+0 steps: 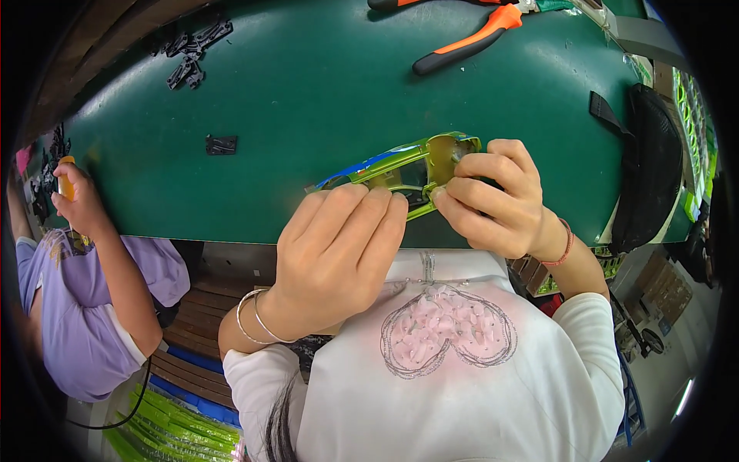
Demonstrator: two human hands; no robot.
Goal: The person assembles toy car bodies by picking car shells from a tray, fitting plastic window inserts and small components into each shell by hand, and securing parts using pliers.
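The left hand (335, 250) and right hand (496, 202) grasp the green frame (396, 162) between their fingers (389, 225), seemingly unfinished; a black part (223, 145) lies unattached, left on the worktop (308, 100).

Orange-and-black pliers (471, 42) and black parts (185, 73) lie on the green table (308, 92).

Our two hands pinch a bright green frame above the near edge of a green table.
We grip its lower left with our left hand (335, 250) and its right end with our right hand (493, 202); the green frame (394, 161) bears a blue strip. Beyond, on the green table (308, 108), we see a black piece (222, 145) and an orange-and-black handle (471, 42).
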